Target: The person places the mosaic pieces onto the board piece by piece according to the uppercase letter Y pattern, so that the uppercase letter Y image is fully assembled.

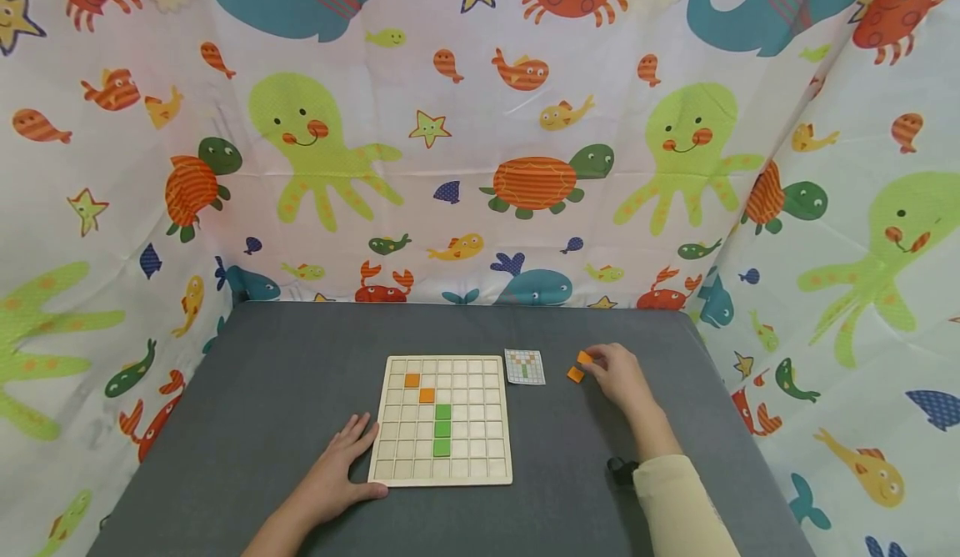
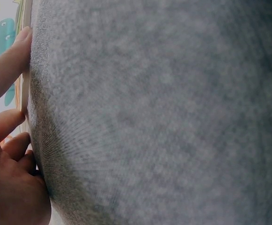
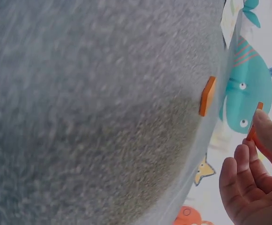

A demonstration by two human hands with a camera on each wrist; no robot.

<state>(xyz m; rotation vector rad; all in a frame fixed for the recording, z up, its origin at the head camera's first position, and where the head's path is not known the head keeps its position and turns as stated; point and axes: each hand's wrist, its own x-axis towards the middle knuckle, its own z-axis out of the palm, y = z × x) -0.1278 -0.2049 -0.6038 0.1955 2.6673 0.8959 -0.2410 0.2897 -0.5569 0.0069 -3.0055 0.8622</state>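
A wooden grid board lies flat on the grey table, two orange tiles and a column of three green tiles sitting in its squares. At its left edge rests my left hand, fingers spread along the side and thumb at the near corner. My right hand pinches an orange square tile between thumb and fingers, right of the board. In the right wrist view that tile is raised off the cloth. Just below the hand, another orange tile lies on the table.
A small printed pattern card lies between the board and my right hand. Near my right sleeve there is a black strap-like object. A curtain with sea animals hangs behind and beside the grey table.
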